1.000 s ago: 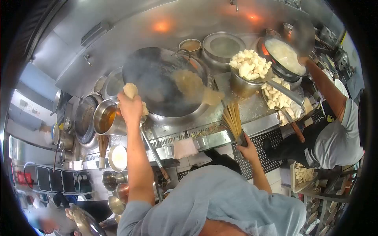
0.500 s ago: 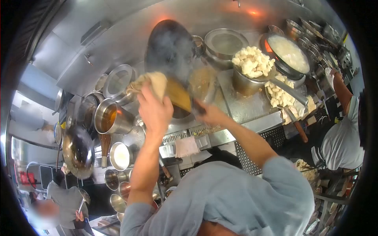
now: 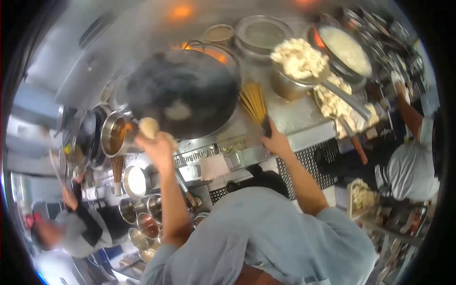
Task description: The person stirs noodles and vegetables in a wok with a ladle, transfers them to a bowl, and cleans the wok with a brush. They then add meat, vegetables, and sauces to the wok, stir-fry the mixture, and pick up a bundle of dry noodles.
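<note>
A large black wok (image 3: 204, 99), smoking and blurred, sits tilted over the front left of the stove. My left hand (image 3: 159, 147) is closed on a bunched beige cloth (image 3: 148, 127) at the wok's near left edge; how it grips the rim beneath is hidden. To the right of the wok, my right hand (image 3: 278, 142) is wrapped around the dark handle of a bamboo wok brush (image 3: 254, 102). Its bristles point up and away from me, over the steel stove top and beside the wok's rim.
Flames burn at a burner ring (image 3: 216, 56) behind the wok. A pot (image 3: 287, 88) piled with pale pieces stands right, near a pan of whitish liquid (image 3: 346, 51). Left is a pot of brown liquid (image 3: 115, 135). Co-workers stand at the far left (image 3: 80, 232) and right (image 3: 411, 161).
The wok has come down from its steep tilt and moved left and nearer, uncovering the flaming burner. The brush has moved out of the wok, to the right. The left co-worker has shifted.
</note>
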`<state>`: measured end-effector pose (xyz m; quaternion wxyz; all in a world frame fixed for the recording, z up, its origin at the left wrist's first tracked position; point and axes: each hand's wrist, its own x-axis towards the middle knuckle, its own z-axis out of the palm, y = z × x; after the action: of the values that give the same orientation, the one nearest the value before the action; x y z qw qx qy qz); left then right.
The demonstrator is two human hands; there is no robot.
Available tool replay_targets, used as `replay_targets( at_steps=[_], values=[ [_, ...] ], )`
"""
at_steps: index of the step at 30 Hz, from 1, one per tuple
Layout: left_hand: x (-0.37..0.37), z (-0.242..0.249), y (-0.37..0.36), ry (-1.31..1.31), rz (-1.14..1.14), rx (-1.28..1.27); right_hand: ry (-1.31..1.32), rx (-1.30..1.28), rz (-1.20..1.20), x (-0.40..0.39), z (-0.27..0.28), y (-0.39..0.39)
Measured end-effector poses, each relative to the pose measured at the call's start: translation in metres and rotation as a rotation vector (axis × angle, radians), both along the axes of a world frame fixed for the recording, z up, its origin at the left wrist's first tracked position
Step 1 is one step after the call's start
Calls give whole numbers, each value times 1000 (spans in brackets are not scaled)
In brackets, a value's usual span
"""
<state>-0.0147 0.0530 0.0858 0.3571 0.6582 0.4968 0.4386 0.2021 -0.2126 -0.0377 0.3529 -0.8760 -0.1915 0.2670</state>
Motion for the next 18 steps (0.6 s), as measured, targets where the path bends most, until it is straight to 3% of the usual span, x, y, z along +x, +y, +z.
replay_targets(
  at_steps=[4, 6, 8, 10, 11, 12, 13, 15, 18],
  values=[
    [2, -92, 11, -212, 61, -316, -139, -374, 110, -26, -46, -12],
    [33, -77, -12, -261, 148, -384, -710, -451, 214, -45, -44, -6],
    [53, -85, -20, -189, 112, -396, -727, -308, 463, -60, -11, 17],
    [64, -97, -6, -534, -19, -708, -125, -79, 759, -102, 16, 51],
    [56, -87, -5, -558, -78, -800, 200, -8, 846, -130, 11, 64],
    [45, -73, -9, -580, -140, -890, 430, -118, 1003, -154, -2, 84],
    [33, -64, -14, -598, -207, -976, 731, -23, 954, -187, -20, 92],
    [2, -67, -30, -733, -293, -881, 847, -19, 988, -237, -64, 118],
    [-48, -50, -43, -810, -426, -815, 1336, 145, 707, -295, -126, 161]
  ],
)
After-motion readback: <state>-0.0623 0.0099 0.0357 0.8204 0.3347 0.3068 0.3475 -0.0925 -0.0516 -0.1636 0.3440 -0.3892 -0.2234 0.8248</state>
